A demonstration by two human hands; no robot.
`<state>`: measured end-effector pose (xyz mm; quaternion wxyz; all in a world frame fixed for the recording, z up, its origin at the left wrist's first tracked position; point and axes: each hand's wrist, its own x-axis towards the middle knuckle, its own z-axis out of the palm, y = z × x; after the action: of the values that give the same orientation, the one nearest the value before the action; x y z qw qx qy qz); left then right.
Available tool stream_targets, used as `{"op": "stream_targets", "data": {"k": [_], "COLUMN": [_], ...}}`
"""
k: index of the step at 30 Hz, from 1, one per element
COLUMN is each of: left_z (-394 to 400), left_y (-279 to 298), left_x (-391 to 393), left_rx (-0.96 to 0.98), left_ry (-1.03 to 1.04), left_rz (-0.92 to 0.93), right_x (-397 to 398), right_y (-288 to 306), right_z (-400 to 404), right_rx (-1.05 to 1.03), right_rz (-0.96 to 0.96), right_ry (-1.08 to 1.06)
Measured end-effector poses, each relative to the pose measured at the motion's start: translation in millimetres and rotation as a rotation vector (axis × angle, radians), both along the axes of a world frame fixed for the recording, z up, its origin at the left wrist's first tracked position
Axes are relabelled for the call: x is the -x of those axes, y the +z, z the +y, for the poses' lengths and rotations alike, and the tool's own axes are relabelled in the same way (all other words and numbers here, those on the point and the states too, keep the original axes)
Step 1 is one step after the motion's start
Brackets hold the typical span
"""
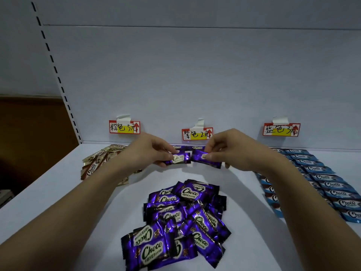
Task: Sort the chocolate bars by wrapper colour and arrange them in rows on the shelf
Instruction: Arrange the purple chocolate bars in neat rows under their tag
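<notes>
My left hand (148,151) pinches one purple bar (176,159) between thumb and fingers, just left of the middle of the frame. My right hand (226,148) pinches a second purple bar (207,158) in the same way, just right of the middle. The two bars are end to end, almost touching, and both are held a little above the white shelf (58,202) — the fingers of each hand are closed on the wrapper, not spread.

Directly behind my hands, against the back wall, two more purple bars (187,147) lie flat in a row under the middle price label (197,133). I can see only their upper edges, because my fingers hide the rest.

In the lower middle of the frame is the loose pile of purple bars (179,218), lying one over another in all directions, some face up with the word Choco and some turned.

At the left of the frame, under the left price label (124,127), the brown bars (101,163) lie together in a group that is not very tidy; my left forearm covers part of it.

At the right of the frame, under the right price label (281,130), the blue bars (328,184) are in neat rows that run from the back wall toward the lower right corner — my right forearm hides their inner edge.

In the upper left, a slotted shelf post (56,75) goes down diagonally to the shelf corner.
</notes>
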<state>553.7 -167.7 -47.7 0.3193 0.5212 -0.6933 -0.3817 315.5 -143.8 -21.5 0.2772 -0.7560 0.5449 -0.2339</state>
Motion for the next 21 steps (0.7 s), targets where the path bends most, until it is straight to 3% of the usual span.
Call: {"op": "stream_targets", "data": {"k": [5,14,18,21], "left_z": [1.9,8.5,9.3,8.1], "left_y": [-12.6,-20.9,-20.7,-22.7], "left_x": [14.5,22.2,25.0,26.4], "left_rx": [0.036,0.184,0.208,0.246], "left_ry": [-0.04,-0.115,-0.126,-0.107], "left_rz": [-0.131,-0.364,-0.359,-0.359], "right_x": [19.2,20.7,15.9,16.5], "right_y": [-17.0,-29.9,-28.1,-29.0], "right_z": [-12.8,-21.8,-19.2,-20.2], "right_rx": [-0.076,0.016,-0.012,0.002], "right_rz": [0.141,0.238,0.341,0.314], "right_ry": [-0.086,-0.138,-0.071,-0.08]}}
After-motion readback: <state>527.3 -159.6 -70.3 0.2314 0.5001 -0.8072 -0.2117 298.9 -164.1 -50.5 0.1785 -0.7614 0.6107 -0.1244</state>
